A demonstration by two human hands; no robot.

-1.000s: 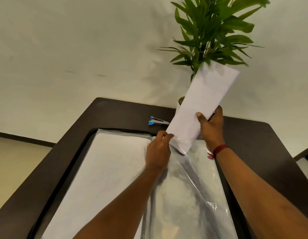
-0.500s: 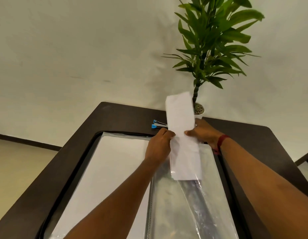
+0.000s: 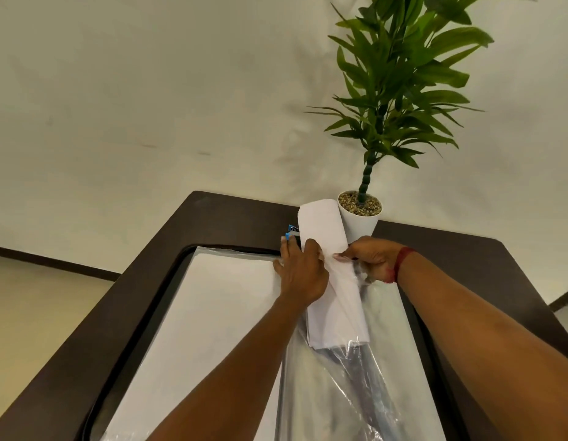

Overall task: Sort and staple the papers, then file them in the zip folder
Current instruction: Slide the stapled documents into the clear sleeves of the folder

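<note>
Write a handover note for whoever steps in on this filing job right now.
Left hand: at the mouth of the plastic sleeve, beside the papers; its grip is hidden.
Right hand: pinches the papers at the sleeve's mouth.
Papers: lower part inside the sleeve, top sticking out and curling by the plant pot.
Stapler: on the table, behind the left hand.
Done: insertion begun.
Left: push the papers fully in, close the folder.
</note>
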